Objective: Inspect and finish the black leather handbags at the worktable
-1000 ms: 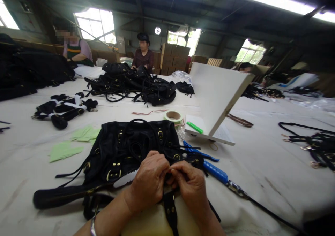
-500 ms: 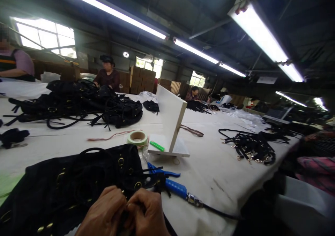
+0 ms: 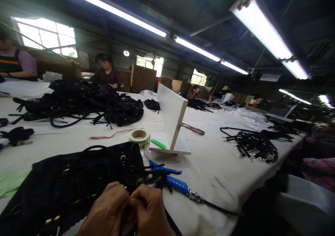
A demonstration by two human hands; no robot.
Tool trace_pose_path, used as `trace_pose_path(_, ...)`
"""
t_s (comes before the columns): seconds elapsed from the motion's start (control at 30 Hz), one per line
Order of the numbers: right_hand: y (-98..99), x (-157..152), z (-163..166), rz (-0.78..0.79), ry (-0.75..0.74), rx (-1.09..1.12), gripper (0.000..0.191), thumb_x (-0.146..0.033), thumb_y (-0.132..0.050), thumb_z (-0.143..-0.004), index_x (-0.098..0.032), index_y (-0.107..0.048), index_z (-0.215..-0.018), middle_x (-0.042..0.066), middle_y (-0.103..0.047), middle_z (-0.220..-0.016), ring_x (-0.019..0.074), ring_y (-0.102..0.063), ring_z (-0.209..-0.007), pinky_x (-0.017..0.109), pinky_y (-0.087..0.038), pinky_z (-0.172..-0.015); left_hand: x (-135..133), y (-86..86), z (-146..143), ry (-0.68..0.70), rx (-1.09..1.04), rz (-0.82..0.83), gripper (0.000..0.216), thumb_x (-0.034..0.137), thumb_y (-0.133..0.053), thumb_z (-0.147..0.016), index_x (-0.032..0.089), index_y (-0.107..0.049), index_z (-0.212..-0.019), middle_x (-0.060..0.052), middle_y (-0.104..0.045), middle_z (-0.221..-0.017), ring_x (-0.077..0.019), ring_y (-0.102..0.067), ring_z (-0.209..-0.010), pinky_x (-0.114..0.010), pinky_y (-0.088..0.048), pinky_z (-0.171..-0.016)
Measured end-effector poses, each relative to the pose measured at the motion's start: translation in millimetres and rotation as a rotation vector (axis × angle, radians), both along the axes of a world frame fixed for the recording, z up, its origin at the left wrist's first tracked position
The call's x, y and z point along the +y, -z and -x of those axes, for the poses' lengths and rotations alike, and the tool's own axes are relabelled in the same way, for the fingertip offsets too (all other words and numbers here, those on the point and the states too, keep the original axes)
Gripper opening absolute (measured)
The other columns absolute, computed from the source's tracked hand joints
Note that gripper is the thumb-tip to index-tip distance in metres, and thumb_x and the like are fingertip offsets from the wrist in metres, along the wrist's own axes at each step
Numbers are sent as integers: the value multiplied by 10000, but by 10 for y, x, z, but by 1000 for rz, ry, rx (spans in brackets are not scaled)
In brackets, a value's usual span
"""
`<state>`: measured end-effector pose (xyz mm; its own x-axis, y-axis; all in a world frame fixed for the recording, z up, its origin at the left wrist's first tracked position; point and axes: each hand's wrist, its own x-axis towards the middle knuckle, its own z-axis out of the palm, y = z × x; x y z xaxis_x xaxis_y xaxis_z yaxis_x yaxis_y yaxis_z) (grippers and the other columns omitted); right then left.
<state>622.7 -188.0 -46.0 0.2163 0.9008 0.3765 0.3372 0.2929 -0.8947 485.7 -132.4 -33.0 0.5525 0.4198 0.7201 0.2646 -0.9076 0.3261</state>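
Both hands (image 3: 128, 211) pinch a black bag (image 3: 78, 180) on the white worktable (image 3: 222, 166) under strip lights (image 3: 267, 33).

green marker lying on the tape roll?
No. The green marker lies on the base of the white board stand, apart from the tape roll, which sits on the table to its left.

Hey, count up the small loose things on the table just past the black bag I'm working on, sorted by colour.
Blue: 1, the blue-handled tool
Green: 1, the green marker
Pale green: 1, the tape roll
White: 1, the white board stand
Total: 4
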Motion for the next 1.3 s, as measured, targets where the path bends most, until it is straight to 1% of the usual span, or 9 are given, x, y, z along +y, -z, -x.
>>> trace_pose_path(0.1,-25,-9,-3,16,-43,43,145,-137,-522,-798,-169,-597,-678,-21,-563,-531,106,-551,-456,166,-402,-450,-51,-70,3,-41,-8,32,248,102,-333,-920,197,-434,-715,0,-501,-666,-115,-507,-623,-231,-423,-624)
trace_pose_path(0.23,-16,11,-19,51,-56,122,162,-262,-551,-881,-170,-608,-761,-19,-583,-520,117,-567,-429,172,-428,-429,-70,-82,24,-93,6,151,224,126,-367,-922,187,-436,-719,-4,-501,-684,-134,-500,-679,-269,-410,-672)
trace_pose_path(0.33,-9,6,-26,69,-71,163,205,-329,-557,-904,-166,-624,-799,-7,-610,-529,119,-570,-419,173,-438,-413,-79,-68,47,-130,-4,222,209,146,-398,-925,182,-453,-726,-5,-499,-698,-141,-494,-708,-270,-394,-662)
trace_pose_path(0.5,-55,-20,-36,71,-76,136,187,-339,-587,-900,-162,-639,-870,5,-652,-586,107,-588,-452,162,-463,-447,-95,-62,65,-150,-12,280,198,166,-431,-919,179,-481,-728,-5,-502,-709,-145,-504,-728,-271,-387,-656)
trace_pose_path(0.63,-72,-28,-35,87,-69,144,185,-345,-633,-870,-160,-637,-885,8,-662,-606,118,-611,-476,168,-481,-453,-93,-76,62,-176,-14,288,189,175,-438,-915,180,-500,-736,-9,-514,-722,-148,-515,-723,-278,-392,-658)
trace_pose_path(0.83,-68,-27,-22,107,-45,174,223,-378,-672,-839,-157,-649,-862,11,-664,-602,134,-624,-478,189,-506,-444,-93,-109,58,-177,-17,260,190,174,-458,-905,178,-505,-721,-7,-519,-699,-150,-510,-721,-273,-398,-663)
trace_pose_path(1.03,-71,-21,-13,31,-16,151,200,-352,-666,-849,-154,-691,-839,11,-665,-585,115,-602,-440,169,-498,-421,-93,-108,59,-171,-11,255,180,163,-464,-902,179,-499,-727,-8,-532,-708,-150,-513,-733,-267,-399,-665)
trace_pose_path(1.2,-67,-27,-14,-60,-7,93,222,-355,-630,-883,-163,-732,-927,37,-696,-694,119,-608,-454,199,-526,-414,-82,-98,53,-163,-16,250,175,169,-457,-910,180,-500,-741,-8,-535,-712,-153,-514,-741,-270,-399,-667)
trace_pose_path(1.3,-72,-26,-25,-83,-26,57,224,-334,-594,-910,-173,-734,-975,57,-709,-784,119,-618,-483,203,-528,-417,-83,-89,51,-150,-23,241,187,155,-453,-909,178,-479,-725,-1,-520,-695,-146,-503,-729,-268,-395,-666)
